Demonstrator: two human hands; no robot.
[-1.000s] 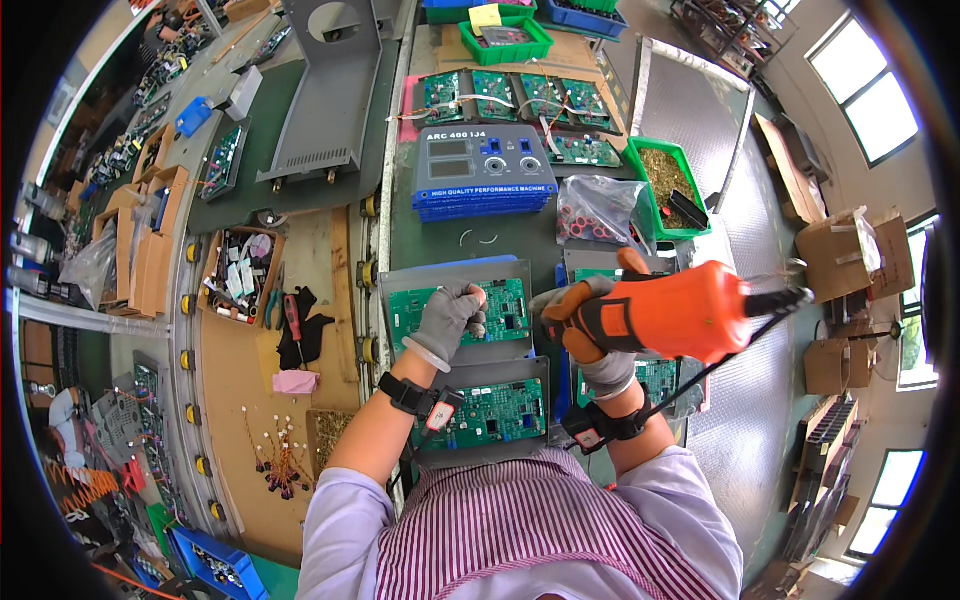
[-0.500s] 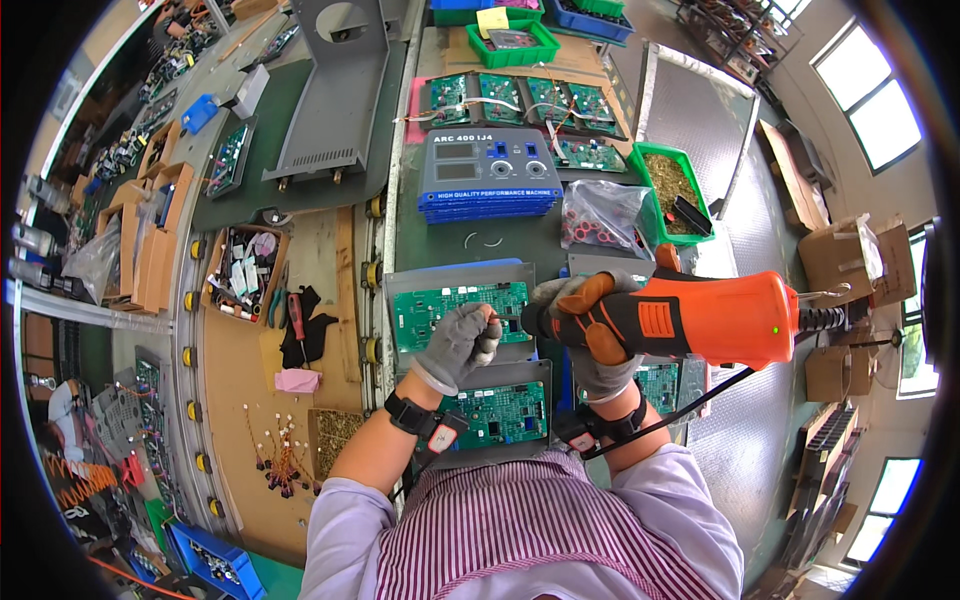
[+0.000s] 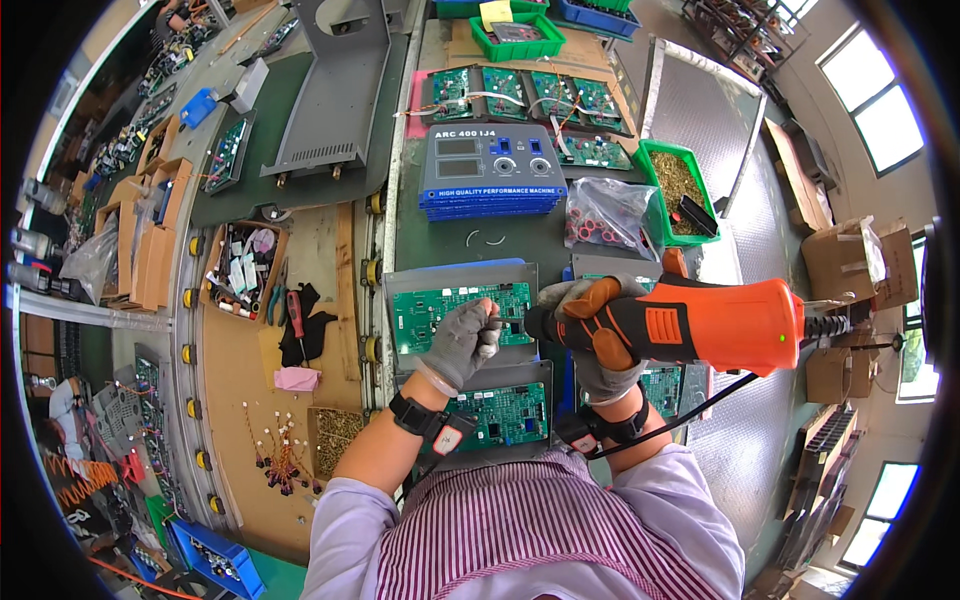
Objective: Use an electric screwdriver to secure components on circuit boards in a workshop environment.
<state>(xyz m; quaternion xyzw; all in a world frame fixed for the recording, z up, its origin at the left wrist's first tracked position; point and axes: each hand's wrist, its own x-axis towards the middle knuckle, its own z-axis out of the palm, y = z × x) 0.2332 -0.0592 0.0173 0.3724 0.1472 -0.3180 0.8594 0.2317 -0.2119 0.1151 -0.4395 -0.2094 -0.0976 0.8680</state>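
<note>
My gloved right hand (image 3: 603,372) is wrapped round an orange and black electric screwdriver (image 3: 742,326), held level with its nose pointing left. My gloved left hand (image 3: 460,345) is closed in a pinch just in front of that nose. A thin dark piece shows between its fingertips and the tool, too small to name. Below the hands lies a green circuit board (image 3: 415,318) on a grey panel, partly covered by my left hand. Nearer to me, a second circuit board (image 3: 512,414) rests on its own grey panel.
Beyond the boards sits a stack of blue and grey front panels (image 3: 492,170). To its right are a clear bag of red rings (image 3: 608,215) and a green bin of small brass-coloured parts (image 3: 672,190). Pliers and a red-handled screwdriver (image 3: 296,313) lie left of the rail.
The view has shifted slightly. Both hands keep nearly the same pose, with the electric screwdriver still pointing at my left fingertips.
</note>
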